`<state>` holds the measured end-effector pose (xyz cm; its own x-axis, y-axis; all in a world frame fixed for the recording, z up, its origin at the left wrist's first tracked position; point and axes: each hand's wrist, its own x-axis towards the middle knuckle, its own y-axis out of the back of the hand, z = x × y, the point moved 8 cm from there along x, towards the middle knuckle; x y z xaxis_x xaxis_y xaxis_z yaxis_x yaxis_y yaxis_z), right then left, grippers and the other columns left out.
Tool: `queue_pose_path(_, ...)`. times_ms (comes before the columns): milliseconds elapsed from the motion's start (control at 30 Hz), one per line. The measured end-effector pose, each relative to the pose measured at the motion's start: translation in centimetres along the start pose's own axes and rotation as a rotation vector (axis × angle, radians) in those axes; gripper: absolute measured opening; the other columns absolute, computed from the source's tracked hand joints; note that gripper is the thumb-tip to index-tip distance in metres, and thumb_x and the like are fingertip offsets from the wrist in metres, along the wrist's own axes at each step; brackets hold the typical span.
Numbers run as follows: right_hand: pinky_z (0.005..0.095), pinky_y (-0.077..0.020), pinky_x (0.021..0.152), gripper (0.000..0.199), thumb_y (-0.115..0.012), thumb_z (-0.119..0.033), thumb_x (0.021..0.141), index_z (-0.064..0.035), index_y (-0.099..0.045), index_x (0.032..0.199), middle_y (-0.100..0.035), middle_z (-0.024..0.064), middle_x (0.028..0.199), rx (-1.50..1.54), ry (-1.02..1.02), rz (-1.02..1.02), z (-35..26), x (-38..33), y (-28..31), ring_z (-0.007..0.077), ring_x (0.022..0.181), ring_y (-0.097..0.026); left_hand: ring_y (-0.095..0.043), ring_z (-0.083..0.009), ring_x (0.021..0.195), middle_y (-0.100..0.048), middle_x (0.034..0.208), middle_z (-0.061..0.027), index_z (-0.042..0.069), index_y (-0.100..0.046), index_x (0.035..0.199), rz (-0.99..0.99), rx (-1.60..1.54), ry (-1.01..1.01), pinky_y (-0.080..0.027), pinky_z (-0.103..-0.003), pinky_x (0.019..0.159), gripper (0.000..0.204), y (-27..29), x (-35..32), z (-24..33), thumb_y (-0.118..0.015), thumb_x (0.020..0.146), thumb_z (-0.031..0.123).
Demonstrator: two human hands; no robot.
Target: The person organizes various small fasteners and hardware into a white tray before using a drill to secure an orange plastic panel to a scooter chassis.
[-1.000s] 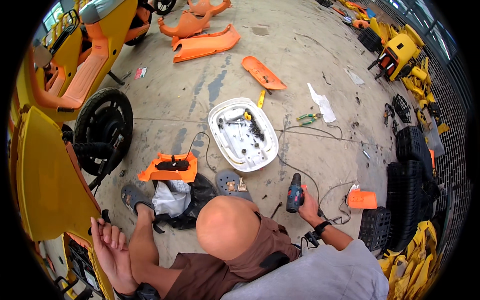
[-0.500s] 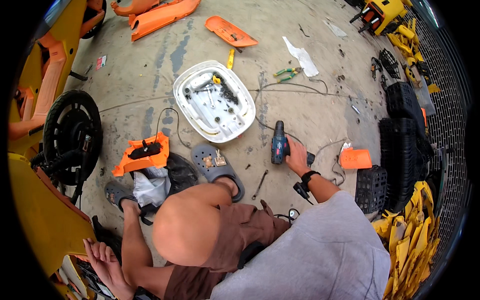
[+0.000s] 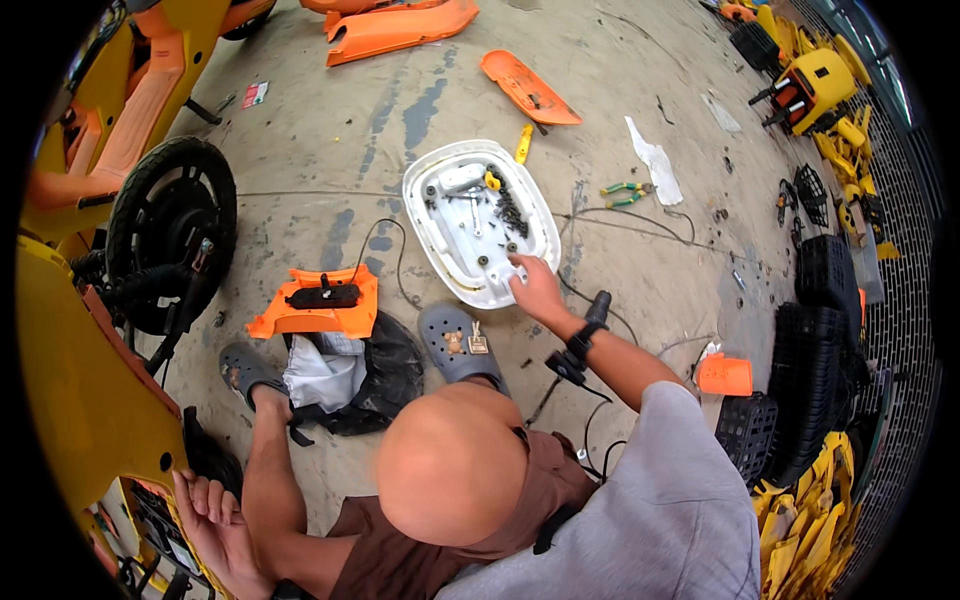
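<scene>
At the near right rim of a white plastic tray, my right hand reaches in with thumb and forefinger apart, and nothing shows between them. In the tray lie many dark screws, a wrench, a few round dark parts and a small yellow piece. A power drill lies on the floor beyond my right wrist, mostly hidden by the forearm. At lower left my left hand rests by the edge of a yellow body panel, fingers loosely bent and apart, holding nothing visible.
An orange cover with a black part stands by a black bag near my feet. Green-handled pliers and cables lie beyond the tray. A wheel stands at left; black crates and yellow panels line the right.
My right hand has let go of the drill and moved left and away from me to the tray's rim. The whole view has shifted slightly. My left hand stays by the yellow panel.
</scene>
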<state>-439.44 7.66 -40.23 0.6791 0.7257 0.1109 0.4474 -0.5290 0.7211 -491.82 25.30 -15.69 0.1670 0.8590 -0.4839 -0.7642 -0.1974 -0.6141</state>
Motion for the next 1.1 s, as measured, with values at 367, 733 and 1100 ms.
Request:
queue_pose_path(367,0.0493,-0.0266,0.112,0.047,-0.046,-0.015,0.09,-0.0033,-0.046,0.136,-0.038,0.015,0.148,-0.606,0.203,-0.17,0.7,14.8,-8.2,0.0291,0.138,-0.034,-0.028,-0.0088,0.053,-0.03,0.06,0.0028,0.002,-0.049,0.096,0.079,-0.03,0.08,-0.028,-0.024,0.051,0.02,-2.6,-0.8,-0.6,-0.042,0.104,0.019)
queue_pose_path(733,0.0433,-0.0349,0.102,0.035,-0.051,-0.009,0.088,-0.0038,-0.058,0.121,-0.056,0.0126,0.121,-0.594,0.478,0.044,-2.7,13.5,-7.8,0.0272,0.118,-0.049,-0.031,-0.0092,0.053,-0.034,0.061,0.0017,0.004,-0.047,0.09,0.062,0.003,0.077,-0.03,-0.024,0.05,0.021,-2.5,-1.0,-0.6,-0.041,0.104,0.018)
queue_pose_path(1100,0.053,-0.0243,0.111,0.042,-0.057,-0.022,0.086,-0.005,-0.056,0.124,-0.045,0.0137,0.14,-0.663,0.132,0.141,0.6,13.0,-6.0,0.0271,0.129,-0.041,-0.032,-0.0086,0.053,-0.034,0.06,0.0028,0.004,-0.048,0.092,0.095,0.077,0.082,-0.03,-0.023,0.05,0.021,-2.9,-1.0,-0.7,-0.042,0.104,0.019)
